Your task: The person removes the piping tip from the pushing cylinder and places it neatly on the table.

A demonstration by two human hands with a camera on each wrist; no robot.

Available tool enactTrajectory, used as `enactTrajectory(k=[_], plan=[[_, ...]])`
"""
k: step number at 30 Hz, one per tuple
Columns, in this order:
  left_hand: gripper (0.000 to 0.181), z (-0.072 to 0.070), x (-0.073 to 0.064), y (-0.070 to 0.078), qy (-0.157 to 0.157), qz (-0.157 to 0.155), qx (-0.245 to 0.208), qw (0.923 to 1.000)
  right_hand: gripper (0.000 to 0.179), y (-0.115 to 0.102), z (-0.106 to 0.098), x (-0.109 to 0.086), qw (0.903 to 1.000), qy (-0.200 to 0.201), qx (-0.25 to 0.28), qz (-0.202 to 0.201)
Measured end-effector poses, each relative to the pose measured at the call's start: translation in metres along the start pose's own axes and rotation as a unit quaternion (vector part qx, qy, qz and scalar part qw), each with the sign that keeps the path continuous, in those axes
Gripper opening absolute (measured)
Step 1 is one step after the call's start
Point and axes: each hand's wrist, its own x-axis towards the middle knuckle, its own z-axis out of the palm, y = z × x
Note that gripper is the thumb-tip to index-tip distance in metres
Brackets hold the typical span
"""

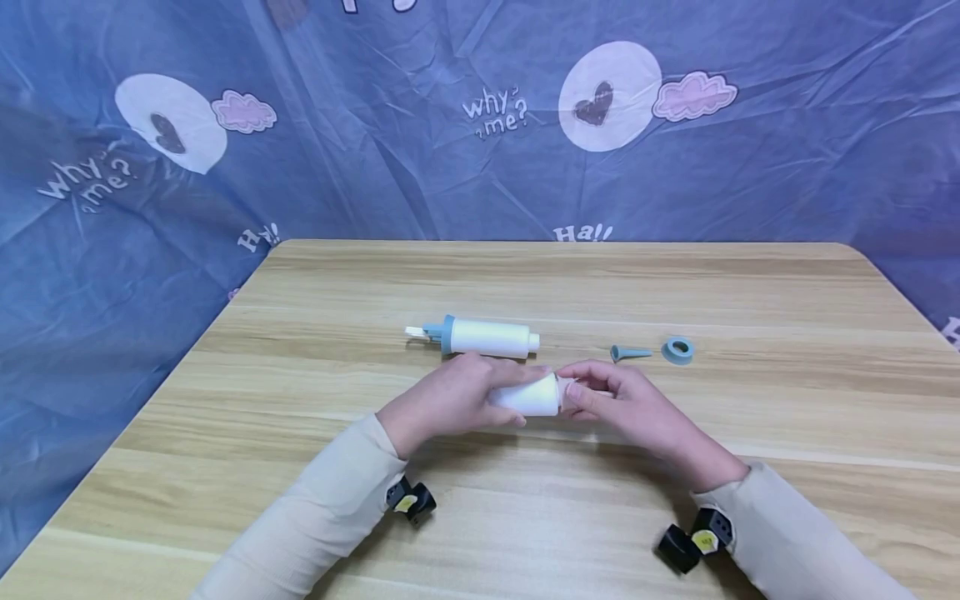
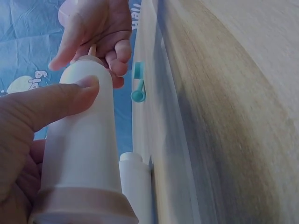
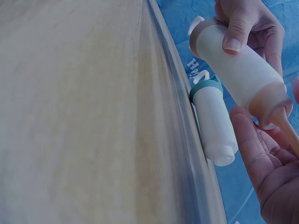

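My left hand (image 1: 468, 396) grips a white tube-shaped bottle (image 2: 84, 135) round its body, the thumb along its side. The bottle has a pinkish band at its rear end. At its front end sits a pink ring cap (image 3: 270, 103) with a slim pink nozzle (image 3: 286, 123) pointing out. My right hand (image 1: 618, 400) has its thumb and fingers curled about this ring cap, the nozzle running toward the palm. Just behind the left hand lies a second white tube (image 1: 491, 337) with a blue collar, a blue rod and a white end piece; its narrow neck is bare.
A blue cone nozzle (image 1: 630, 353) and a blue ring cap (image 1: 678, 350) lie on the wooden table (image 1: 562, 517) beyond the right hand. Blue printed cloth (image 1: 420, 167) hangs behind the table and down its left side. Each wrist wears a small black camera (image 1: 420, 504).
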Motion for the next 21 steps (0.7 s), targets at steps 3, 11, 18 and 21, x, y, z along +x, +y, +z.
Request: enactTrajectory(k=[3,11,18,21], plan=[[0.057,-0.0007,-0.0002,0.0013,-0.002,-0.002,0.002,1.0,0.04,0.0009,0.0001,0.0004,0.9999,-0.003,0.015,0.005],[0.057,-0.0011,-0.0002,0.0017,-0.003,-0.001,0.003,1.0,0.041,0.0016,0.0005,0.0009,0.9991,-0.004,0.031,0.026],[0.058,-0.0007,-0.0006,0.0011,-0.004,-0.005,0.0,1.0,0.039,0.0012,0.0005,0.0002,0.9993,0.004,0.027,0.025],[0.058,-0.0005,-0.0009,0.0009,-0.002,-0.003,0.001,1.0,0.037,0.0013,0.0002,-0.0002,0.9995,0.015,0.002,0.028]])
